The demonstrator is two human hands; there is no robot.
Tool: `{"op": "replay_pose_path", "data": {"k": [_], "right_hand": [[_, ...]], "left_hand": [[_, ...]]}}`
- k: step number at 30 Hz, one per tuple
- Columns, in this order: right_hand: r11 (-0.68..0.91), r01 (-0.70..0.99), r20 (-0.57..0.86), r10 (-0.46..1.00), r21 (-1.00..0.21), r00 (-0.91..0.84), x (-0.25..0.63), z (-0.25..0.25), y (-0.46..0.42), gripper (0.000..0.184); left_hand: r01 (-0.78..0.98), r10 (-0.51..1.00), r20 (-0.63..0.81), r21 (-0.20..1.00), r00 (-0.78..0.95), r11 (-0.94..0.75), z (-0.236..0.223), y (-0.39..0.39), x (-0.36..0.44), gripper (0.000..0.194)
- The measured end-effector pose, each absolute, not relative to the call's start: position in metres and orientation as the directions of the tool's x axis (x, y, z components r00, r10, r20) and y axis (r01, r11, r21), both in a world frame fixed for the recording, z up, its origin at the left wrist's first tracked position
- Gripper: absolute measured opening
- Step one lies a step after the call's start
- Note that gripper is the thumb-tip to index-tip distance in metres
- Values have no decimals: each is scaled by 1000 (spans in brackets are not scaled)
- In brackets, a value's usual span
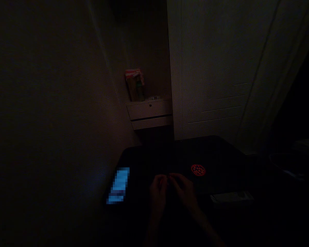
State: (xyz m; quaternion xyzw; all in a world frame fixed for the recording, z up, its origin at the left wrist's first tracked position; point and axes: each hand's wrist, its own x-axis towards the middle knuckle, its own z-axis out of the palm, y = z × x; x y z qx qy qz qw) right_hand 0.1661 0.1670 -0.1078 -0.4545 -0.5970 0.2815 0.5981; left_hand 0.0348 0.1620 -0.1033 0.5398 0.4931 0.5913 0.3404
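Note:
In the dim light my left hand (159,188) and my right hand (183,186) are held close together over a dark table (157,157). The fingers of both hands are pinched, with their tips almost meeting. Whatever lies between the fingertips is too dark and small to make out. Just beyond my right hand, a round red openwork disc (198,170) rests on the tabletop. To the left of my left hand, a lit, blurred-out screen (119,185) glows blue near the table's left edge.
A pale, long box (231,198) sits right of my right forearm. Behind the table are a small drawer unit (150,111) carrying a red-and-white topped package (135,85), and a large panelled door (211,68). A plain wall (46,120) runs along the left.

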Motion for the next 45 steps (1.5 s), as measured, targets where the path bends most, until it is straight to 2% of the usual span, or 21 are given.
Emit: {"op": "replay_pose_path", "data": {"k": [9, 29, 39, 45], "right_hand": [[423, 224, 452, 887, -878, 98, 167, -107, 166, 26], [437, 213, 471, 868, -874, 155, 166, -112, 168, 34], [441, 206, 474, 867, -873, 151, 166, -114, 169, 22], [459, 203, 488, 864, -865, 125, 166, -114, 169, 25]], "left_hand": [[137, 931, 297, 952, -212, -272, -106, 164, 34, 32], [109, 942, 276, 960, -191, -259, -110, 167, 34, 29], [156, 934, 299, 950, -194, -272, -106, 163, 34, 27], [128, 940, 283, 956, -189, -262, -110, 165, 34, 28]]}}
